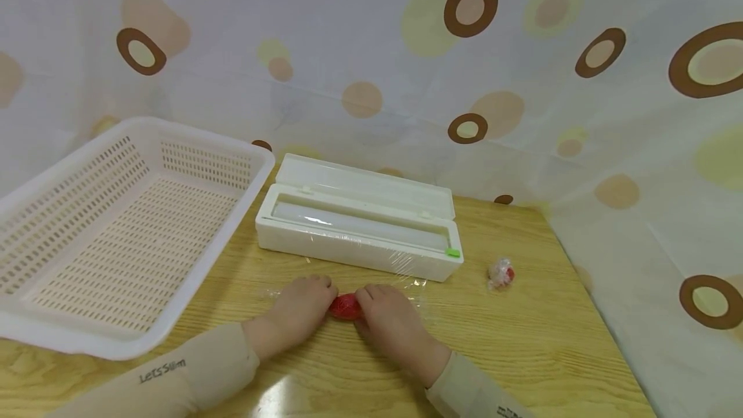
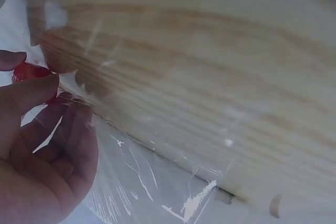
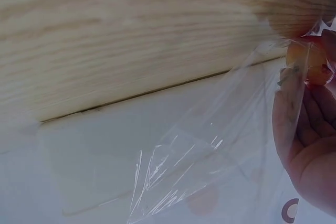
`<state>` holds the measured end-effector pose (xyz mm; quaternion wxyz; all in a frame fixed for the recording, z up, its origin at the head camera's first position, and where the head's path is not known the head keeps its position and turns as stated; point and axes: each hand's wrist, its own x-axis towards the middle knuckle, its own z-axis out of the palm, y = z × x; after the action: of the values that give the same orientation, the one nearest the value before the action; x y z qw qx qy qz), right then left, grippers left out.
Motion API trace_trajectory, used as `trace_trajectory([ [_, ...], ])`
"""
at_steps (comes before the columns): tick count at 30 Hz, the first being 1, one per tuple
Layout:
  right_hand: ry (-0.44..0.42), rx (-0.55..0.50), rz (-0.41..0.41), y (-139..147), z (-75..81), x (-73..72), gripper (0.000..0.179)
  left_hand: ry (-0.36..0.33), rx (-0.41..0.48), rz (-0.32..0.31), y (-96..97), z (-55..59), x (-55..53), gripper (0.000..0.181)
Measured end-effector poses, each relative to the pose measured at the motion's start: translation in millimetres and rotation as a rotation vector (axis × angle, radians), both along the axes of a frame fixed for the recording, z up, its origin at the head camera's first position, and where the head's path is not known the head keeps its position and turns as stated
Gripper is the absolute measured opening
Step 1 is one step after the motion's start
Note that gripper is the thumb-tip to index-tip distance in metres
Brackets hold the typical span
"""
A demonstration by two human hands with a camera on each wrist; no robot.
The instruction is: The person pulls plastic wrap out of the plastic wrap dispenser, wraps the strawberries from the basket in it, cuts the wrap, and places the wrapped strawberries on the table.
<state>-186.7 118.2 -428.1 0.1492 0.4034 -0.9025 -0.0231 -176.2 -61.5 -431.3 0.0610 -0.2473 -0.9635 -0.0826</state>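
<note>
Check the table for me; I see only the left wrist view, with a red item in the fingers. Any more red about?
Observer: Yes, the head view shows a small wrapped bundle with red showing, right of the box.
Operator: And the other hand?
Observer: The right hand grips the right end of the red item.
Operator: Is that box open?
Observer: Yes, its lid is tipped back.
</note>
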Motion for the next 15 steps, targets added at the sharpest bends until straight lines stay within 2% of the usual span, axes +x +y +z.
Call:
trace_trajectory([
  [5,-0.066,-0.009,-0.027,0.3,0.6,-0.8,0.026,-0.012,-0.031,0.019,0.0,-1.6,-2.0,0.006],
  [10,-0.150,-0.027,-0.074,2.4,0.6,-1.2,0.029,-0.025,-0.040,0.008,-0.2,0.5,-2.2,0.005],
  [15,-0.161,-0.050,-0.071,4.9,-0.6,-0.9,0.027,-0.057,-0.042,0.010,-1.4,2.0,-2.7,0.005],
])
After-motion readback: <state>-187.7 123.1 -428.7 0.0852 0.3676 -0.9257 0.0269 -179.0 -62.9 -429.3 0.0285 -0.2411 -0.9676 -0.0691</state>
